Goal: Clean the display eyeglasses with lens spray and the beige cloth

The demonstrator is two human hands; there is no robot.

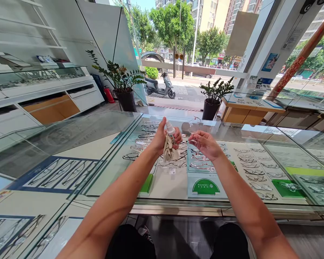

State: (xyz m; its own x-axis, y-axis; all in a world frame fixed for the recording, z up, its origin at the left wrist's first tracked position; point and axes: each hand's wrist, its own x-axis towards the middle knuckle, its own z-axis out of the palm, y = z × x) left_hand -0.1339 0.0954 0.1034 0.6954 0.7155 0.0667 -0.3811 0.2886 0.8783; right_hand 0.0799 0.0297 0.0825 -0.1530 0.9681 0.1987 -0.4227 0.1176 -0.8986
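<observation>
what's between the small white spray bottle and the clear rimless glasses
In the head view, only open air separates the small white spray bottle in the left hand from the clear rimless glasses held by the right hand.

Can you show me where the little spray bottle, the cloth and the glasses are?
spray bottle (169, 128), head view, on its white top above the left hand.
cloth (169, 150), head view, on the beige folds hanging below the left hand.
glasses (193, 126), head view, on a clear lens above the right hand.
</observation>
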